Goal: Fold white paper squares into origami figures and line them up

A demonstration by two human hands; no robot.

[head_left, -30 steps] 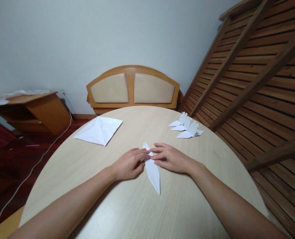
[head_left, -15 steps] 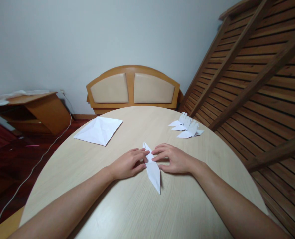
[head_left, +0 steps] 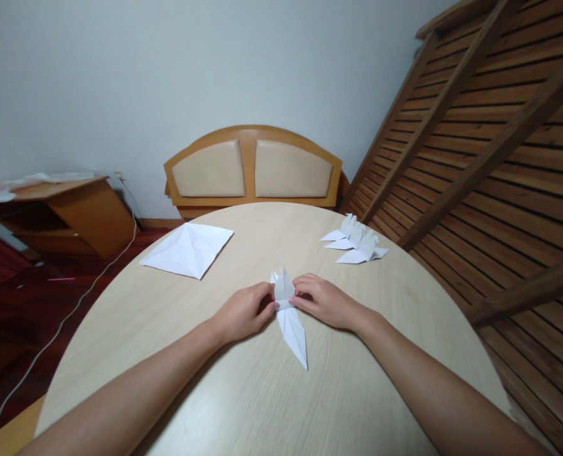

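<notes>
A narrow white folded paper shape lies on the round pale wooden table, its long point toward me. Its far end is lifted into an upright flap. My left hand pinches that flap from the left with closed fingers. From the right, my right hand pinches the same flap, fingers curled on the paper. Both wrists rest on the table.
A creased, unfolded white sheet lies at the far left of the table. Several finished folded paper figures sit at the far right. A padded wooden headboard stands behind the table, slatted wooden frames lean at the right, and a cable runs across the floor at left.
The far tip of the paper shape lay flat under my fingertips; it now stands raised, and both hands have closed from flat pressing into pinches on it.
</notes>
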